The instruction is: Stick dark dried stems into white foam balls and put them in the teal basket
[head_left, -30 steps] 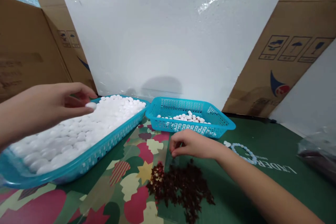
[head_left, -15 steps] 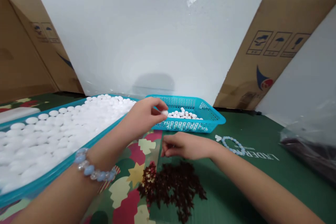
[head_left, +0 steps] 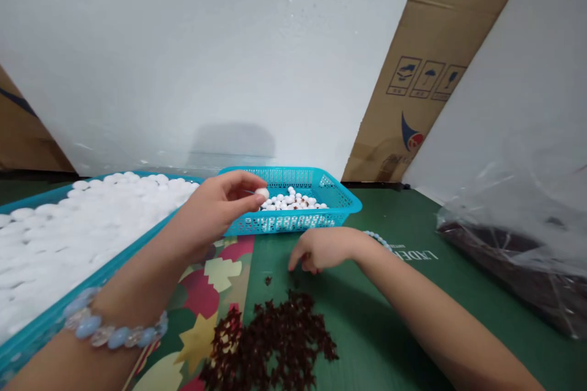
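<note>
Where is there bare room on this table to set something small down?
The green mat is bare between the right forearm and the plastic bag, and behind the right hand toward the small basket. It is crowded in front, where the dark red pieces lie, and at left with the big basket of white balls.

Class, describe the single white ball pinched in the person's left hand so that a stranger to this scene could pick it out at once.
Start at the small turquoise basket standing before the white board. Just at its near left rim the left hand hovers. The white ball sits in its fingertip grip, alone and raised, unlike those lying in the baskets.
</note>
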